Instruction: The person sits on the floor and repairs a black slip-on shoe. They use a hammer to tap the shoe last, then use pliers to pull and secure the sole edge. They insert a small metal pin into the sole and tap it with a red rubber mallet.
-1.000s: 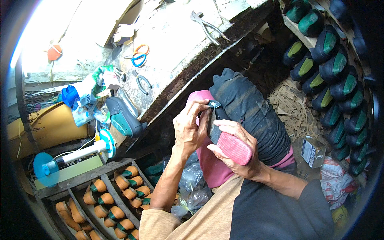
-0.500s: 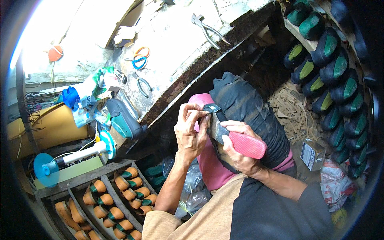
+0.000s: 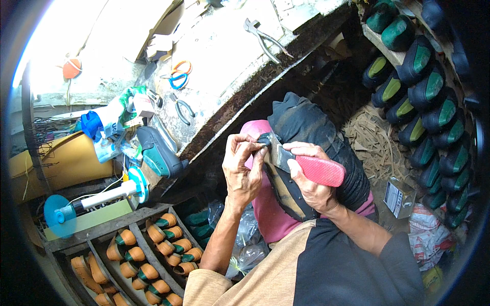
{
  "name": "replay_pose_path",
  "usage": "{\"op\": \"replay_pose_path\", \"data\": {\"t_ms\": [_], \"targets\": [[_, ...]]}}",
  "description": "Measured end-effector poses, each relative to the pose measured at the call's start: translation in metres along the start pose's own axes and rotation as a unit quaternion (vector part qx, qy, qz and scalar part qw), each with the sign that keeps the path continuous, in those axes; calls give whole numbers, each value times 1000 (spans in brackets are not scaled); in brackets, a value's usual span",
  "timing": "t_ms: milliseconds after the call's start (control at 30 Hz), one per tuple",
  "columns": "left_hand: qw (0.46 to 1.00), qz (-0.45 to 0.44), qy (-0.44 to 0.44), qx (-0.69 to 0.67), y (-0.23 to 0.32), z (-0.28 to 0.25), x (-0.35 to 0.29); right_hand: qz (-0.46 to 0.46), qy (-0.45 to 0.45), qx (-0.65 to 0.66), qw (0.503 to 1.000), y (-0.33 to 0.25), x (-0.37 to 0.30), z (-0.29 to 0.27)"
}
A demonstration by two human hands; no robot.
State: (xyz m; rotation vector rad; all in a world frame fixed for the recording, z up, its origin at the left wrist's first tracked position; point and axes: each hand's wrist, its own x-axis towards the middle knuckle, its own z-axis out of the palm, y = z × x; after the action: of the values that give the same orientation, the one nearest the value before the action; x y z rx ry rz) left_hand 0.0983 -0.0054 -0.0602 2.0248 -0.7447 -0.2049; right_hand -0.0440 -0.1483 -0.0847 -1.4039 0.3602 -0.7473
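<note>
My right hand (image 3: 314,191) is closed around the pink handle (image 3: 322,171) of a wide, flat-bladed knife. Its grey blade (image 3: 280,155) points up and left toward my other hand. My left hand (image 3: 244,171) pinches the dark edge material (image 3: 264,138) at the far end of a shoe, right by the blade's tip. The shoe (image 3: 286,191) rests on my lap with its tan underside and dark rim partly showing. My hands and the knife hide much of it. A dark cloth (image 3: 311,122) covers my leg beside it.
A worn workbench (image 3: 219,66) carries pincers (image 3: 263,38), scissors (image 3: 179,75), pliers (image 3: 181,109) and a dark shoe (image 3: 155,151). Orange shoe forms (image 3: 145,270) fill a partitioned wooden rack at lower left. Dark-and-green shoes (image 3: 431,84) line the right side, near a heap of scraps (image 3: 370,140).
My right hand and the knife have shifted slightly right, away from my left hand. More of the shoe's tan underside shows. My left hand keeps its pinch.
</note>
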Motion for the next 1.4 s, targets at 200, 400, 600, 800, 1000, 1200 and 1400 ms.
{"op": "replay_pose_path", "data": {"t_ms": [200, 400, 600, 800, 1000, 1200, 1400], "targets": [[998, -43, 15, -46, -1, 1, -4, 19, -29, 14, 999, 4, 10, -3], [998, -16, 43, -39, -3, 5, -9, 16, -38, 9, 999, 3, 20, -5], [986, -49, 52, -153, -2, 10, -13, -5, -38, 7, 999, 8, 25, -6], [971, -62, 68, -221, 0, 11, -16, 32, -93, -12, 995, 2, 26, -15], [976, -53, 78, -199, -4, 7, -17, 61, -168, -17, 984, -1, 35, -25], [964, -72, 61, -250, -5, 7, -19, 93, -195, -3, 976, -4, 32, -28], [984, -26, 61, -163, -13, -4, -10, 67, -106, 36, 991, -11, 20, -20]]}}
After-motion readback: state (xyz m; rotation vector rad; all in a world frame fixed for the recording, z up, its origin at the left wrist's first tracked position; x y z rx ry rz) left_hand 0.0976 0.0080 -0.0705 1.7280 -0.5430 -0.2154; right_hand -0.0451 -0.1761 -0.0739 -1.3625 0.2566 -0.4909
